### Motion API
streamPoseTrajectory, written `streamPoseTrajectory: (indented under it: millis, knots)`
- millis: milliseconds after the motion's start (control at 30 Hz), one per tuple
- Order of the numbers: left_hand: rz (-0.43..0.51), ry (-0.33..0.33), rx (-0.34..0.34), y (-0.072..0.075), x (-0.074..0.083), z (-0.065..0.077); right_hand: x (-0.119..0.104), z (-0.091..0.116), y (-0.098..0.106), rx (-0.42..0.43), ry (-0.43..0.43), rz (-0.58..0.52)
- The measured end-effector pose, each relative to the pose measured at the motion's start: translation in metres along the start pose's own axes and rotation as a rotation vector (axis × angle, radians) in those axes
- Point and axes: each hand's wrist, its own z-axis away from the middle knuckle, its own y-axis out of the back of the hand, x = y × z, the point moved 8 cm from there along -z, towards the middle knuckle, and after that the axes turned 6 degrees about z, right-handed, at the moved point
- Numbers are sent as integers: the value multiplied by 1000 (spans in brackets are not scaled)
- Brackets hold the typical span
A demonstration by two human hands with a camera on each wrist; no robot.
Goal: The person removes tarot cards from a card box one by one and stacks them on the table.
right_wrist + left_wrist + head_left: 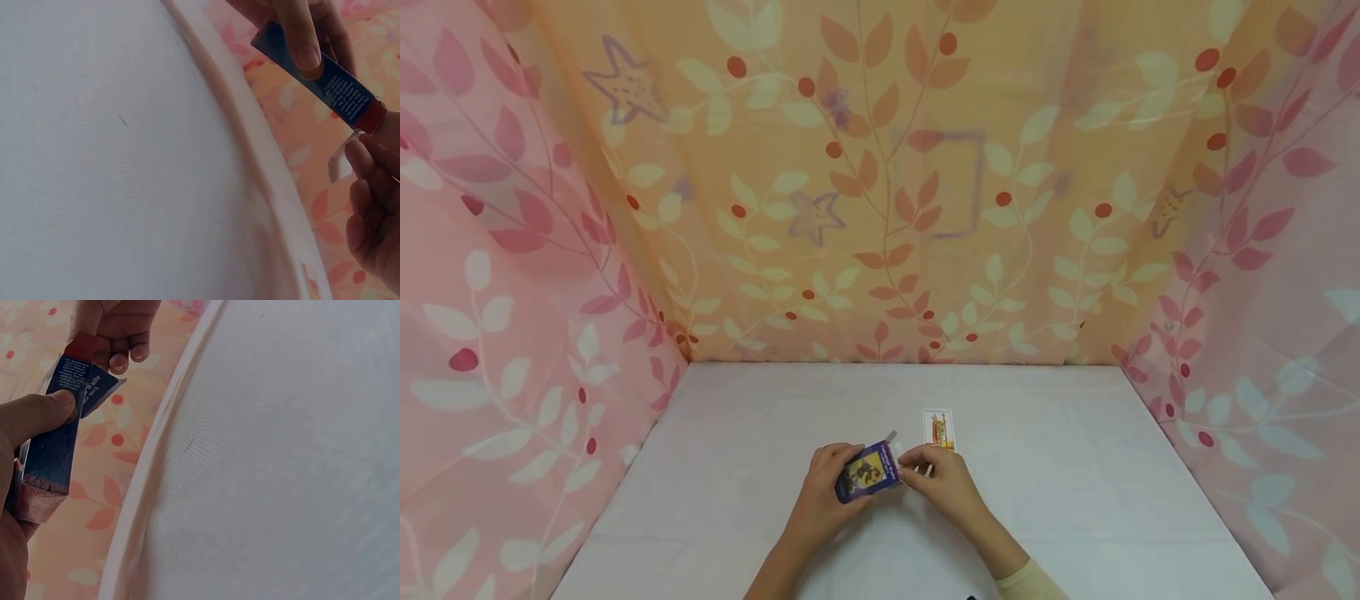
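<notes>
A dark blue and purple card box (867,477) with a yellow picture on its front is held tilted above the table by my left hand (822,492). The left thumb presses along the narrow side of the box (59,434), which carries small print. At the box's right end my right hand (951,483) pinches near the opened end, with thumb and index finger together. A white flap (339,164) sticks out by the right fingertips, and what lies inside the box is hidden. Just beyond the right hand, a picture card (938,427) lies face up on the table.
The white-covered table (737,433) meets leaf-patterned curtains at the back (880,275) and on both sides. A small dark object (972,597) shows at the bottom edge of the head view.
</notes>
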Motion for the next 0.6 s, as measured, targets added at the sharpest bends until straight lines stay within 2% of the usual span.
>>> streamPoseTrajectory:
  millis: [600]
  knots:
    - [-9,-5,19,1,-1,-1,0,-2,2,13,20,35]
